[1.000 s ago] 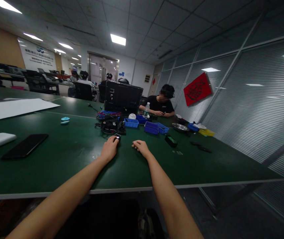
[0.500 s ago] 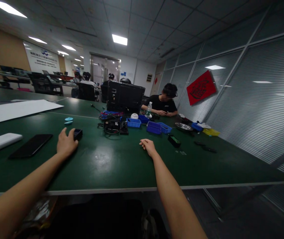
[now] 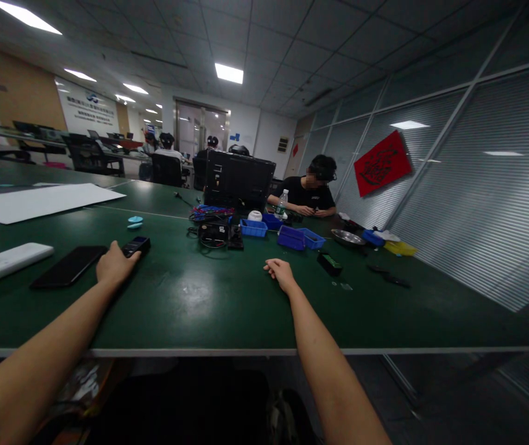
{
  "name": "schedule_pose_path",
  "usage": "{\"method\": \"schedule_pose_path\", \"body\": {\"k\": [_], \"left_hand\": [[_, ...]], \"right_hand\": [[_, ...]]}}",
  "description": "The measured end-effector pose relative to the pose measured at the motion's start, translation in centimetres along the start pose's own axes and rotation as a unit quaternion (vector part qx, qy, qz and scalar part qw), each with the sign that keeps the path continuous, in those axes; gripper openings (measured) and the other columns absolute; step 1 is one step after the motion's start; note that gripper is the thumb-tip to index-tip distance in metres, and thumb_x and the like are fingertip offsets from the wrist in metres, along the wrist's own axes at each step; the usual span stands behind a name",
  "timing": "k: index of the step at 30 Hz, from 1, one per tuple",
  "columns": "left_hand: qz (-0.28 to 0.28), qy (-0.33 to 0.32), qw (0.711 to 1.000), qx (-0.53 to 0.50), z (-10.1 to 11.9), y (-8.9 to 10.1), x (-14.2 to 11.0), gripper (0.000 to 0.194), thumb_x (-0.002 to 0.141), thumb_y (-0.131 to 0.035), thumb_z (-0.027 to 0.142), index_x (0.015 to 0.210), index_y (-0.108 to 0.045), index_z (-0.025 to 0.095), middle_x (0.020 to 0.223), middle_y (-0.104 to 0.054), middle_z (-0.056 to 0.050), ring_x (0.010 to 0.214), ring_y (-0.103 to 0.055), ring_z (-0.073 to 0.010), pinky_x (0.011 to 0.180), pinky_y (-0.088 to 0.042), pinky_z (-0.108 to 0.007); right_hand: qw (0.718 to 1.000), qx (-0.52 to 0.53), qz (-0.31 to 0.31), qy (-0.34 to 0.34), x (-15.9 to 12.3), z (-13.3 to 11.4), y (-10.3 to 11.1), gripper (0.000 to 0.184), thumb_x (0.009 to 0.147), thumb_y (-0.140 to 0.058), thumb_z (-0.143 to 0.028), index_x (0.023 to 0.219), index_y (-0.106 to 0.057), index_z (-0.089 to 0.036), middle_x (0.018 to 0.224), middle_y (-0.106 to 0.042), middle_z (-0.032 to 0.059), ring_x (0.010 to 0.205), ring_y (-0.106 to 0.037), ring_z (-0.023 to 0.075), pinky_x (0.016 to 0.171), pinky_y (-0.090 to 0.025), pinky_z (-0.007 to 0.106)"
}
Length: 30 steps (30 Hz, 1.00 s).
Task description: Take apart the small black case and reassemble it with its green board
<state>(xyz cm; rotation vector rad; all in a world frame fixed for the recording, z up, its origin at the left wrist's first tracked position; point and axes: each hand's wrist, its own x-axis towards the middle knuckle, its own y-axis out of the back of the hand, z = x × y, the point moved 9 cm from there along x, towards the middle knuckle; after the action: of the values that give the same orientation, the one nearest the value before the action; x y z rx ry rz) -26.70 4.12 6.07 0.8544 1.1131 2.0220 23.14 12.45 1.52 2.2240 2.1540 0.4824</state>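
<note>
My left hand [image 3: 115,269] rests on the green table [image 3: 194,321], its thumb and fingers around the near end of a small black box-shaped device [image 3: 136,246] with a screen-like panel on top. Part of the device is hidden by the hand. Just left of this hand lies a flat black phone-like slab [image 3: 67,267], and beyond the device is a small light-blue item [image 3: 135,222]. My right hand [image 3: 280,273] lies on the table at centre right, fingers loosely curled together, and no object shows in it.
A white oblong case [image 3: 9,262] and a white sheet [image 3: 55,199] lie left. Ahead stand a monitor [image 3: 239,179], black adapters with cables [image 3: 212,232], blue trays [image 3: 291,238] and a bottle [image 3: 282,203]. A black-green box [image 3: 329,264] lies right. A person [image 3: 308,191] sits across.
My left hand has carried the black device from the table's middle to the left, beside the phone-like slab, and its fingers have drawn in around it. The right hand stays resting.
</note>
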Motion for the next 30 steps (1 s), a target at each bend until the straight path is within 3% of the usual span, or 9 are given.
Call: {"method": "schedule_pose_path", "body": {"k": [3,6,13,19,24,30], "left_hand": [[-0.014,-0.012,1.0,0.004,0.2,-0.2,0.1,0.06,0.076,-0.039,0.052,0.116,-0.045,0.008,0.108,-0.058,-0.019,0.095,-0.056,-0.0304,0.07,-0.044,-0.034],[-0.001,-0.009,1.0,-0.006,0.3,0.2,-0.3,0.051,0.077,-0.041,0.048,0.11,-0.05,0.01,0.105,-0.06,-0.016,0.093,-0.056,-0.0284,0.068,-0.044,-0.033],[0.072,-0.032,0.996,-0.031,0.8,1.6,-0.9,0.054,0.076,-0.042,0.046,0.118,-0.045,0.012,0.112,-0.056,-0.015,0.1,-0.053,-0.0278,0.075,-0.044,-0.035],[0.033,-0.01,0.999,-0.024,0.2,0.8,-0.6,0.058,0.077,-0.042,0.046,0.125,-0.04,0.012,0.115,-0.053,-0.016,0.102,-0.052,-0.029,0.076,-0.044,-0.036],[0.039,-0.034,0.998,-0.023,0.5,0.9,-0.6,0.062,0.077,-0.041,0.051,0.128,-0.036,0.016,0.12,-0.049,-0.016,0.105,-0.049,-0.0289,0.077,-0.043,-0.036],[0.003,-0.029,1.0,-0.001,0.4,0.3,-0.3,0.063,0.077,-0.042,0.049,0.129,-0.036,0.014,0.116,-0.052,-0.016,0.101,-0.052,-0.029,0.072,-0.044,-0.034]], "right_hand": [[1.0,-0.004,0.001,0.002,0.1,0.1,0.0,0.023,0.068,-0.055,-0.032,0.075,-0.061,-0.012,0.069,-0.064,0.0061,0.045,-0.044,0.007,0.039,-0.032,0.019],[1.0,0.001,0.0,0.004,0.2,0.2,-0.1,0.023,0.068,-0.054,-0.033,0.075,-0.061,-0.012,0.067,-0.063,0.0054,0.045,-0.044,0.0072,0.038,-0.032,0.019],[1.0,0.006,0.001,0.011,0.2,0.2,-0.1,0.024,0.067,-0.055,-0.032,0.077,-0.061,-0.012,0.067,-0.064,0.0055,0.044,-0.043,0.0069,0.038,-0.031,0.019],[1.0,-0.003,0.0,-0.001,0.1,0.2,-0.2,0.024,0.067,-0.054,-0.032,0.077,-0.061,-0.012,0.068,-0.064,0.0061,0.044,-0.043,0.007,0.038,-0.031,0.019],[1.0,-0.003,-0.003,0.001,0.2,0.3,-0.2,0.024,0.067,-0.055,-0.033,0.077,-0.062,-0.012,0.068,-0.064,0.0064,0.045,-0.044,0.0076,0.038,-0.032,0.019],[1.0,-0.012,-0.005,0.009,0.3,0.4,-0.2,0.025,0.068,-0.054,-0.033,0.078,-0.062,-0.012,0.069,-0.064,0.0066,0.046,-0.044,0.0075,0.038,-0.032,0.018]]}}
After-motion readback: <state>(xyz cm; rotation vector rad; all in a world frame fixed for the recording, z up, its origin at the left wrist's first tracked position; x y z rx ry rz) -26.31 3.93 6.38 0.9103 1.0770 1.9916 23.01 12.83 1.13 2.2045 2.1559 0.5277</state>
